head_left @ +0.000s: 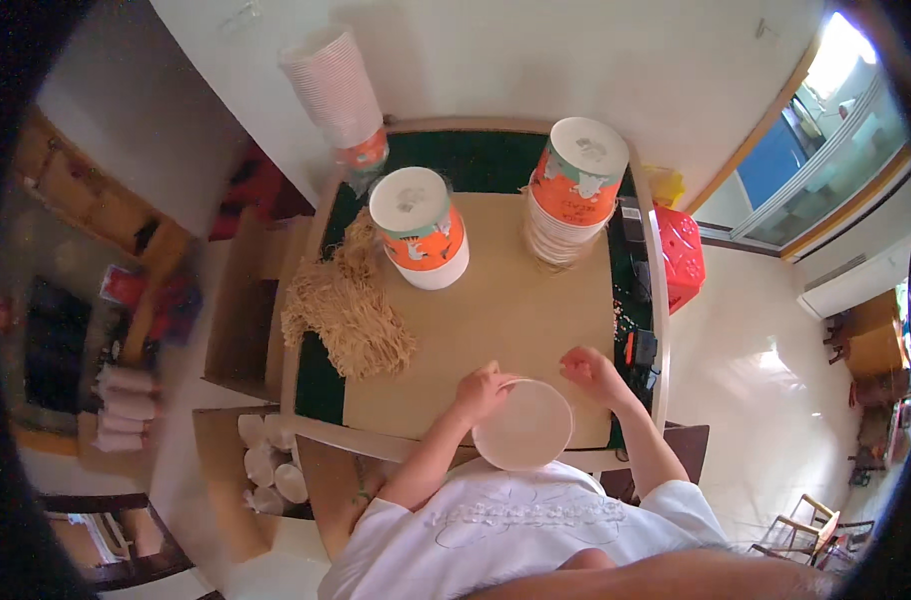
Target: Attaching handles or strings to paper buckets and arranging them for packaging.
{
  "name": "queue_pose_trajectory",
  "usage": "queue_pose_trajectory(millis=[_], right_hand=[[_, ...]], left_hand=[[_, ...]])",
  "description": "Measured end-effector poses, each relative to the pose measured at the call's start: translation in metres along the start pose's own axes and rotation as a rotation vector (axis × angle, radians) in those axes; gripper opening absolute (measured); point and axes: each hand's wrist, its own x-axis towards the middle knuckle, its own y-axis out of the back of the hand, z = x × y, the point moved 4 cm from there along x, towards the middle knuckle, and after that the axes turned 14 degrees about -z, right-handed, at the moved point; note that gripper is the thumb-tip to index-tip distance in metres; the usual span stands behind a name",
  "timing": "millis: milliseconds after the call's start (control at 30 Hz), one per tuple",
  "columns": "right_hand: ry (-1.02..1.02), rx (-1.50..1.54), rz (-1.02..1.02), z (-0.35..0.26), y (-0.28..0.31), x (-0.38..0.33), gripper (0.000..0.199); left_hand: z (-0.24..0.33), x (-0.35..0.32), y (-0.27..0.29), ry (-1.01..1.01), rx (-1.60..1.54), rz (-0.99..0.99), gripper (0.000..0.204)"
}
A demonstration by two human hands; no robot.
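Note:
My left hand (484,393) is closed on the rim of a round, whitish paper tub (524,425), held against the table's near edge in front of my shirt. My right hand (592,374) is off to the tub's upper right, apart from it. Its fingers are curled together, and whatever they may pinch is too small to make out. A heap of tan strings (351,315) lies on the left of the cardboard sheet (486,330). Beyond it stands an upside-down orange and white paper tub (423,245).
A stack of upturned tubs (576,190), with strings around its lower part, stands at the far right. A tall stack of white tubs (338,95) is at the far left. Black devices (641,350) line the right edge. A box of white tubs (241,500) sits lower left.

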Motion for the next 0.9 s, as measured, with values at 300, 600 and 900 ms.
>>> queue_pose_trajectory(millis=[300, 600, 900], right_hand=[[-0.059, -0.284, -0.293, -0.019, 0.007, 0.038, 0.028], [-0.09, -0.158, -0.339, -0.03, 0.032, 0.049, 0.036], [0.066, -0.448, -0.057, -0.122, 0.064, 0.018, 0.031]], left_hand=[[0.057, -0.015, 0.028, -0.287, 0.082, 0.25, 0.032], [0.068, -0.04, 0.036, -0.601, 0.134, 0.372, 0.046], [0.089, -0.042, 0.048, -0.634, 0.19, 0.504, 0.048]])
